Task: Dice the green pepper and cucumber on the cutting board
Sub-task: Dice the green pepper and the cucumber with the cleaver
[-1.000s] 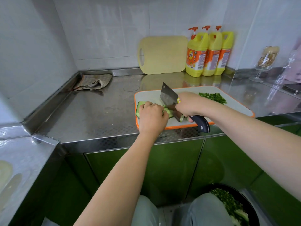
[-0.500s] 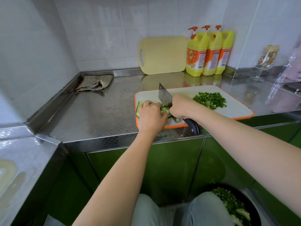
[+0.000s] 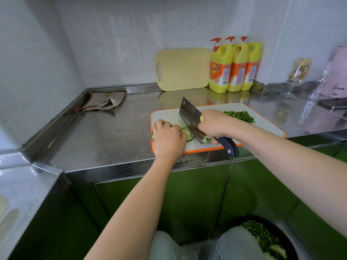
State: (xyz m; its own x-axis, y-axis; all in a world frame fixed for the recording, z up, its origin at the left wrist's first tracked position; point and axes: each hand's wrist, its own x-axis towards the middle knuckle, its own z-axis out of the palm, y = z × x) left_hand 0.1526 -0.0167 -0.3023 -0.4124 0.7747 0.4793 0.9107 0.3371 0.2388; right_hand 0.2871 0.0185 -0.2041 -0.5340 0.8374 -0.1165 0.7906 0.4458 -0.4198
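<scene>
A white cutting board with an orange rim lies on the steel counter. My left hand presses down on cucumber slices at the board's left end, fingers curled over them. My right hand grips the dark handle of a cleaver, whose blade is raised just right of my left fingers. A few cut cucumber bits lie under the blade. Diced green pepper is heaped at the board's far right.
A yellow board leans on the back wall beside three yellow detergent bottles. A folded cloth lies at the back left. A glass and a phone sit to the right. A black bin of green scraps stands on the floor.
The cleaver went down into the cucumber half a second ago and has risen again. My left hand has stayed on the slices.
</scene>
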